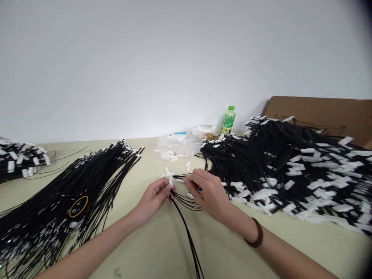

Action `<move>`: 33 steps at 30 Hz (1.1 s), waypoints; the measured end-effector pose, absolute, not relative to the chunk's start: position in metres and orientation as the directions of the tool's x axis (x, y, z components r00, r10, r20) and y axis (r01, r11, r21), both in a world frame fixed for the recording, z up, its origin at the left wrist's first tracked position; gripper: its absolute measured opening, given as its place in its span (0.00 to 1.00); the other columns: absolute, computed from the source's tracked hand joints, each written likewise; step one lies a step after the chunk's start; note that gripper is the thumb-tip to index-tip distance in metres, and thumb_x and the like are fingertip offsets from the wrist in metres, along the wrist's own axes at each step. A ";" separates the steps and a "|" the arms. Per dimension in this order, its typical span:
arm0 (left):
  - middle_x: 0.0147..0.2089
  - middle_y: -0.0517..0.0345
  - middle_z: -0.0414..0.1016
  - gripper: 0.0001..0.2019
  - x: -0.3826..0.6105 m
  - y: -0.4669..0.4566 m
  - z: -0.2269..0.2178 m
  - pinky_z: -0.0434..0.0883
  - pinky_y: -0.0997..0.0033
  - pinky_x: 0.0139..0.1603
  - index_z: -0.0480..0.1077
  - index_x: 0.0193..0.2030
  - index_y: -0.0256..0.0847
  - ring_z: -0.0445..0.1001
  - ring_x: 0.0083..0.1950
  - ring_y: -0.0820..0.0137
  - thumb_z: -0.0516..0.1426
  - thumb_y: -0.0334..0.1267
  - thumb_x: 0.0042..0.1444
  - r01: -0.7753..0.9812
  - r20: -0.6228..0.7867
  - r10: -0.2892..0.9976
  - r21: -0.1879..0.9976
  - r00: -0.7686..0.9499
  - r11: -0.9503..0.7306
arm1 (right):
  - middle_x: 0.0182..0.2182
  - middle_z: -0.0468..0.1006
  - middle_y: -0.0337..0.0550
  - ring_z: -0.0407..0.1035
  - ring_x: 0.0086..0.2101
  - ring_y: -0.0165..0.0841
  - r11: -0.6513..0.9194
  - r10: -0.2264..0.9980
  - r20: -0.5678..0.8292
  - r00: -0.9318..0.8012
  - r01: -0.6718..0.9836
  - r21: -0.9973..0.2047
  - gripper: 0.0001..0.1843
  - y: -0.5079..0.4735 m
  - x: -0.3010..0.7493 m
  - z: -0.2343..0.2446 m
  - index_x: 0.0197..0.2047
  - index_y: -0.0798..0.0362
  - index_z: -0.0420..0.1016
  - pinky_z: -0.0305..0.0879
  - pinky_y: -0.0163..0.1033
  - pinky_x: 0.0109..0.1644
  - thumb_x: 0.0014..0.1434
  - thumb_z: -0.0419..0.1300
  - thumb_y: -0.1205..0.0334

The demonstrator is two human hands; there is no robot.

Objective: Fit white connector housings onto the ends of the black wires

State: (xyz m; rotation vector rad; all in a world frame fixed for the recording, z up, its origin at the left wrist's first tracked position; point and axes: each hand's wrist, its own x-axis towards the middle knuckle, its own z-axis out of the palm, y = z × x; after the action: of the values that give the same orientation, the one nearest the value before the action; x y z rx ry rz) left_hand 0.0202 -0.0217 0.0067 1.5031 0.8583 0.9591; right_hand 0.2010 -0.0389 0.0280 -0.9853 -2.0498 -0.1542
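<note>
Pale green tabletop, plain white wall; black cables in hand.
From my remote seat I see the left hand pinching the smooth cables, a blocky white piece just beyond its grip, slender strands looping rightward; the right hand's fingertips bunch there, whether gripping I can't tell. Right of both grips, a shaggy white-tabbed pile.

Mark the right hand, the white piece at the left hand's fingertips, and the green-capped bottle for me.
Right hand point(209, 192): head view, back of the hand.
White piece point(171, 179): head view, its upright part.
Green-capped bottle point(228, 121): head view, its label.
</note>
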 end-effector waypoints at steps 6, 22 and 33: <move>0.30 0.58 0.65 0.14 0.021 -0.023 0.007 0.65 0.72 0.32 0.65 0.30 0.36 0.66 0.31 0.73 0.54 0.47 0.53 0.026 0.119 0.900 0.989 0.419 -0.143 | 0.23 0.65 0.38 0.58 0.26 0.27 0.666 0.663 0.678 -0.318 0.664 -0.340 0.12 -0.039 0.200 0.027 0.27 0.55 0.63 0.53 0.33 0.30 0.61 0.48 0.66; 0.31 0.58 0.65 0.12 0.020 -0.024 0.008 0.65 0.72 0.32 0.65 0.30 0.37 0.66 0.32 0.72 0.53 0.45 0.54 0.032 0.128 0.892 0.987 0.434 -0.157 | 0.25 0.63 0.41 0.57 0.29 0.31 0.672 0.637 0.684 -0.356 0.690 -0.267 0.13 -0.037 0.201 0.028 0.28 0.55 0.62 0.55 0.36 0.34 0.63 0.45 0.65; 0.31 0.58 0.65 0.13 0.020 -0.023 0.008 0.65 0.72 0.33 0.65 0.31 0.37 0.66 0.31 0.72 0.53 0.47 0.54 0.038 0.119 0.888 0.988 0.445 -0.151 | 0.39 0.67 0.47 0.58 0.42 0.36 0.731 0.540 0.755 -0.372 0.652 -0.201 0.06 -0.038 0.201 0.030 0.34 0.54 0.63 0.58 0.44 0.45 0.61 0.47 0.69</move>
State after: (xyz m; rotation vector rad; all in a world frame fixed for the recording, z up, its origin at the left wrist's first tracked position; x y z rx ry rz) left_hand 0.0199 -0.0233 0.0080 1.5436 0.8423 0.9226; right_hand 0.2009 -0.0383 0.0295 -0.9012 -2.0612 -0.1635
